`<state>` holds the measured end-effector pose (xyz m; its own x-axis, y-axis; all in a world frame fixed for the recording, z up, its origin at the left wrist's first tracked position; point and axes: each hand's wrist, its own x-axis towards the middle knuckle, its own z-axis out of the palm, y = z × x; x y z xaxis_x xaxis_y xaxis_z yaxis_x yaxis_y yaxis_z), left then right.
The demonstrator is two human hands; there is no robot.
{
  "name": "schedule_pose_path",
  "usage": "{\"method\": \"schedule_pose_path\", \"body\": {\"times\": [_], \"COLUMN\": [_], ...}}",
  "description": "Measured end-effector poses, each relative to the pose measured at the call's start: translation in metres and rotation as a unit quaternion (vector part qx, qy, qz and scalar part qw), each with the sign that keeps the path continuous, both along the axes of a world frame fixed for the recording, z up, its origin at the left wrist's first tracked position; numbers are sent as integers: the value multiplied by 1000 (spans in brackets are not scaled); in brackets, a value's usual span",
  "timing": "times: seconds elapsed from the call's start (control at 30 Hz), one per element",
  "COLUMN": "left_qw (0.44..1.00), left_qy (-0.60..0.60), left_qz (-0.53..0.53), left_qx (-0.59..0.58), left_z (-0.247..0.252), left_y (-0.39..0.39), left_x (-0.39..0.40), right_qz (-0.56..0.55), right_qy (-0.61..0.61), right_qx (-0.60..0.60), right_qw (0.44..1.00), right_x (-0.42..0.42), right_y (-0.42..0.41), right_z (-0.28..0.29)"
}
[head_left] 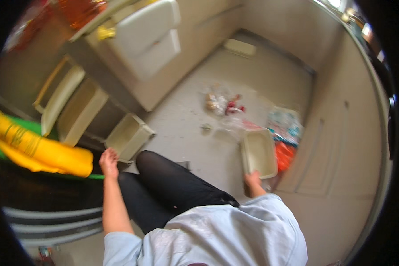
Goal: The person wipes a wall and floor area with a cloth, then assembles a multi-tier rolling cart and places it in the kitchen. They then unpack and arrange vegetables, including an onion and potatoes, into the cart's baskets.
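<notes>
My right hand (252, 181) grips the near end of a cream plastic bin (261, 154), out to my right above the floor; its hollow faces up and looks bare. On the other side, my left hand (109, 163) is at the near-left corner of a second cream bin (128, 136). Blur hides whether its fingers are closed on that rim. Two more cream bins (83, 111) sit tilted in the low shelf space farther left. Beside my left forearm lies a yellow plastic bag roll (40, 149) with writing on it, over a green-rimmed container (96, 177).
On the floor lie clear plastic bags with red and brown contents (227, 106), a blue-and-clear package (286, 124) and an orange-red bag (284, 156). A cream bin (240, 48) rests in the far corner. Beige panels (335, 133) enclose the space; white drawers (149, 36) hang at upper left.
</notes>
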<state>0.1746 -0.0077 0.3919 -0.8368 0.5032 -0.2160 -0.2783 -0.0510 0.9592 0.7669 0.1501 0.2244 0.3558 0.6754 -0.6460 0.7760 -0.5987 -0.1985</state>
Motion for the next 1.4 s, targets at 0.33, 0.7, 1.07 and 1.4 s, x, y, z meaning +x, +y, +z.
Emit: {"method": "schedule_pose_path", "body": {"times": [0.33, 0.7, 1.07, 1.4], "left_qw": [985, 990, 998, 996], "left_qy": [-65, -52, -32, 31], "left_qz": [156, 122, 52, -43], "left_qx": [24, 50, 6, -77], "left_z": [2, 12, -1, -5], "left_y": [-33, -10, -8, -2], "left_x": [-3, 11, 8, 6], "right_qz": [179, 47, 14, 205], "right_qy": [-58, 57, 59, 176], "right_qx": [-49, 125, 302, 425], "right_qw": [981, 989, 951, 864], "right_x": [30, 42, 71, 9], "right_y": [18, 2, -28, -23], "right_z": [-52, -88, -50, 58]}}
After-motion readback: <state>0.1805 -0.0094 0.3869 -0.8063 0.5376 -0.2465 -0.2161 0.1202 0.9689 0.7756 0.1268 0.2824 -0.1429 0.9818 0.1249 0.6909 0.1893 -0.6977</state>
